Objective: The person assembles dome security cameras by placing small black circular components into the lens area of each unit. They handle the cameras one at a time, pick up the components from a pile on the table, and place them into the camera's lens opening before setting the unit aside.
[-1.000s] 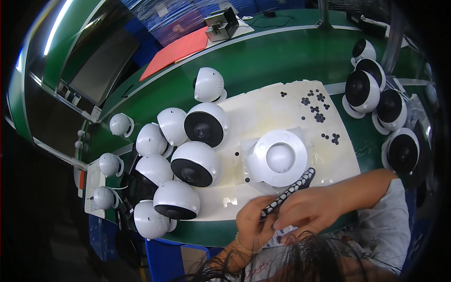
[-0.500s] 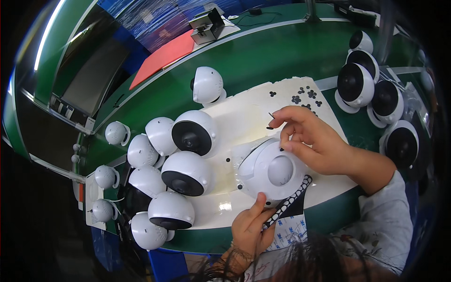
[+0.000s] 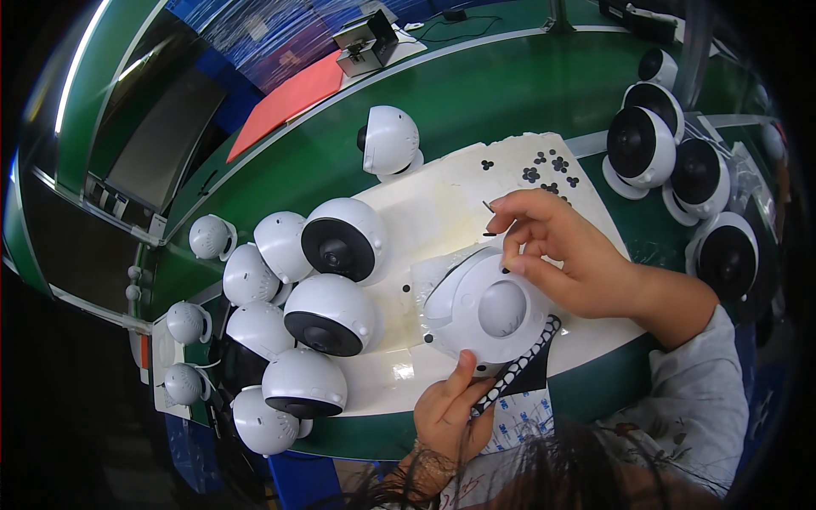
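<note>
A white ball-shaped camera (image 3: 450, 299) lies on the pale board with its round base (image 3: 531, 293) turned up. My left hand (image 3: 446, 408) is closed on a black strip with white oval spots (image 3: 516, 367), its thumb against the base's near edge. A small black pad (image 3: 481, 369) shows beside that thumb. At the far edge of the base, my right hand (image 3: 561, 255) is closed, its thumb on a small black round pad (image 3: 506, 270). Thin black pieces (image 3: 489, 206) are at its fingertips. The camera's lens is hidden.
More white cameras (image 3: 340, 314) crowd the left of the pale board (image 3: 399, 225), and several (image 3: 643, 146) stand at the right. One camera (image 3: 391, 140) stands at the back. Black pads (image 3: 548, 170) lie in clusters on the board's far corner. A metal case (image 3: 365, 47) rests behind.
The camera at the back has shifted a little to the right and turned slightly. My view has moved a little; both hands keep nearly the same pose on the camera base.
</note>
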{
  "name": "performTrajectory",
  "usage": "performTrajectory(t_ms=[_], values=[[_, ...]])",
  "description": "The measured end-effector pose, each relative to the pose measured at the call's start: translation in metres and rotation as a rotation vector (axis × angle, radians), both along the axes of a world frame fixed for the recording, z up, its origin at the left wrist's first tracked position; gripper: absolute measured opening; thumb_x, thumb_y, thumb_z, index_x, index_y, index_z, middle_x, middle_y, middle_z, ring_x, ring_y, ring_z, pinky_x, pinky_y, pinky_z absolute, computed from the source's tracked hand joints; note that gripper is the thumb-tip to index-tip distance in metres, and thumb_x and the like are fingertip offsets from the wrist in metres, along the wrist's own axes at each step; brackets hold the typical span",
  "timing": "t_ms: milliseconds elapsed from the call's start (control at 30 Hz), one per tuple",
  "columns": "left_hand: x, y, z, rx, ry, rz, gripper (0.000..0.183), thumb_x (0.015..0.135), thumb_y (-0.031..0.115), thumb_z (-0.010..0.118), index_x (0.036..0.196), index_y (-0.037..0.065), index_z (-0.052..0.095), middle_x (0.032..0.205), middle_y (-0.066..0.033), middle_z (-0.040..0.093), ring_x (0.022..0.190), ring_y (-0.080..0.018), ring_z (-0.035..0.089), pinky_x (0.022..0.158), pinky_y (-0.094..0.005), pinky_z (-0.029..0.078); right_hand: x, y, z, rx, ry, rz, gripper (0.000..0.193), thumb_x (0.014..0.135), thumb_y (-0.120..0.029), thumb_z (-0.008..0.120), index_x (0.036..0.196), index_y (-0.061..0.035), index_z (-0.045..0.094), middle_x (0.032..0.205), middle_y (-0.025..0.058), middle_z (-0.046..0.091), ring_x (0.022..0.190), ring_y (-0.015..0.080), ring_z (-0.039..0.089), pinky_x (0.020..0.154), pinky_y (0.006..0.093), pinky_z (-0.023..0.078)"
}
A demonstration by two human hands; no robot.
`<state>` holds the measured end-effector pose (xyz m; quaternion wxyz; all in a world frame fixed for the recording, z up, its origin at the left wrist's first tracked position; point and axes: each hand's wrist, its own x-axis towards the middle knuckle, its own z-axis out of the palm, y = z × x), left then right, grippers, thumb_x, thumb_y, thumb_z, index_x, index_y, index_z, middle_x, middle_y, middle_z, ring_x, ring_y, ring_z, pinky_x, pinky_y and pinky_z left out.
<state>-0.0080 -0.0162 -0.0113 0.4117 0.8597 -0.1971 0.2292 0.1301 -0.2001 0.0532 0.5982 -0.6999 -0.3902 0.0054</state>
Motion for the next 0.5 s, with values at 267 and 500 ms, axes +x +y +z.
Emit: performTrajectory(t_ms=[267, 500], values=[[-0.0003, 0.0006, 0.0017, 0.031, 0.001, 0.025, 0.035, 0.053, 0.000, 0.061, 0.089, -0.001, 0.061, 0.125, -0.0186, 0.044, 0.068, -0.0290, 0.058, 0.062, -0.0329, 0.047, -0.0053, -0.0024, 0.0059, -0.217, -0.571, -0.154, 0.043, 0.074, 0.004, 0.053, 0.115, -0.0072, 0.047, 0.094, 0.0084, 0.055, 0.079, 0.0202, 0.055, 0.068, 0.0296, 0.047], [0.0001, -0.0024, 0.0082, 0.064, 0.010, 0.038, 0.020, 0.064, -0.006, 0.065, 0.082, -0.006, 0.057, 0.120, -0.0271, 0.046, 0.072, -0.0245, 0.063, 0.065, -0.0276, 0.049, -0.0010, 0.0071, 0.0047, -0.049, -0.420, -0.108, 0.041, 0.073, 0.001, 0.055, 0.112, -0.0066, 0.047, 0.085, 0.0051, 0.057, 0.084, 0.0233, 0.052, 0.082, 0.0357, 0.037]])
